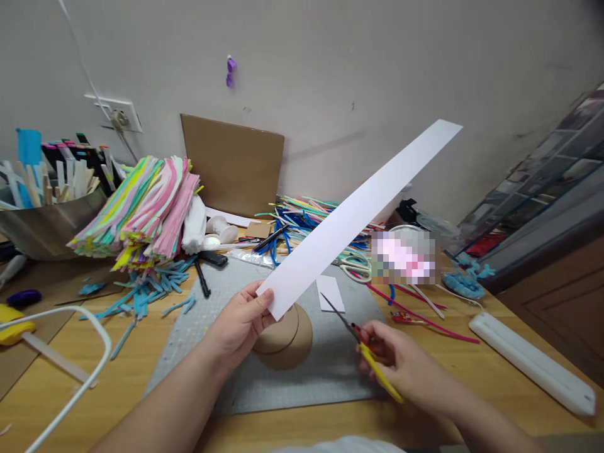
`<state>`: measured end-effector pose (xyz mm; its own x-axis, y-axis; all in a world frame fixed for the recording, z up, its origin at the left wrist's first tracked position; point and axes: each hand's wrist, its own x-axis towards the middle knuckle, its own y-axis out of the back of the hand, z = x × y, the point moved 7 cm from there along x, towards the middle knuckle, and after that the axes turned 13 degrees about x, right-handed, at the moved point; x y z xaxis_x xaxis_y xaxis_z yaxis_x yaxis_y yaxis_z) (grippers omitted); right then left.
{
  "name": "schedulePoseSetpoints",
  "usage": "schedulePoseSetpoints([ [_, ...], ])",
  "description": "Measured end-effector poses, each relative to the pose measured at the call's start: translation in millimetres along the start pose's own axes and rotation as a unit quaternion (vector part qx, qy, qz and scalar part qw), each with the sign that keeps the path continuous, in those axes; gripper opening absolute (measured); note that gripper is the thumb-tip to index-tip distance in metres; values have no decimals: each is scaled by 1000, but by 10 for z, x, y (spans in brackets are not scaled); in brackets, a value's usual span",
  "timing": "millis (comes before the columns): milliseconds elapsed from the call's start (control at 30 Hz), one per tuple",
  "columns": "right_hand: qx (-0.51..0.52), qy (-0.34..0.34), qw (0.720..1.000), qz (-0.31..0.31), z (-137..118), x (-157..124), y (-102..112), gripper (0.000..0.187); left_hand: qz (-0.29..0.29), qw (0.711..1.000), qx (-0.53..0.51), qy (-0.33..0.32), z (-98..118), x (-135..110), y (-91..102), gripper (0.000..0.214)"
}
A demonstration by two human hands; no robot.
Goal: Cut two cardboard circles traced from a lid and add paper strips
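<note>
A long white paper strip (352, 223) slants up to the right, pinched at its lower end between the thumb and fingers of my left hand (243, 324). My right hand (389, 352) grips yellow-handled scissors (376, 370), whose dark blades look closed and point up and left. Below the strip, apart from the scissors, a small white paper piece (331, 294) lies on the grey cutting mat (198, 358). Round brown cardboard pieces (287, 340) rest on the mat next to my left hand, which partly covers them.
Bundled pastel pipe cleaners (151, 207) and cut blue bits (146, 292) lie left. Loose pipe cleaners (302, 217), white-handled scissors (355, 269) and a cardboard sheet (233, 167) are behind. A white bar (533, 363) sits right; a white looped tube (106, 343) is at near left.
</note>
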<state>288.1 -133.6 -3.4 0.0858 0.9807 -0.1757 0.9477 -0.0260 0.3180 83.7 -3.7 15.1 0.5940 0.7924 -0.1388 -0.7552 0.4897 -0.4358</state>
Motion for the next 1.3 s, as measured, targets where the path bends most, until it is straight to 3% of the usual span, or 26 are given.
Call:
schedulePoseSetpoints([
  [67,182,-29,983,-10,-13,-42,-102,19,3,1000,-2,-3,14,-5,-3,26],
  [167,265,-56,962,-25,-83,-66,-248,31,11,1000,-2,-7,34,-13,4,26],
  [333,155,-7,985,-78,-259,-94,-323,42,23,1000,6,-8,91,-65,28,27],
  [600,67,-6,994,-85,-131,-16,-343,59,101,994,42,13,117,-270,216,25],
  [833,84,-21,988,-127,-223,10,-463,60,162,984,51,43,-73,-469,378,34],
  [1067,12,-42,982,-183,-383,-62,-559,58,237,964,78,87,-276,-595,417,30],
  [1200,-24,-58,976,-209,-364,-91,-574,58,244,964,60,86,-307,-592,380,29],
  [1300,14,-96,967,-234,-270,-112,-606,61,223,972,34,72,-324,-584,338,26],
])
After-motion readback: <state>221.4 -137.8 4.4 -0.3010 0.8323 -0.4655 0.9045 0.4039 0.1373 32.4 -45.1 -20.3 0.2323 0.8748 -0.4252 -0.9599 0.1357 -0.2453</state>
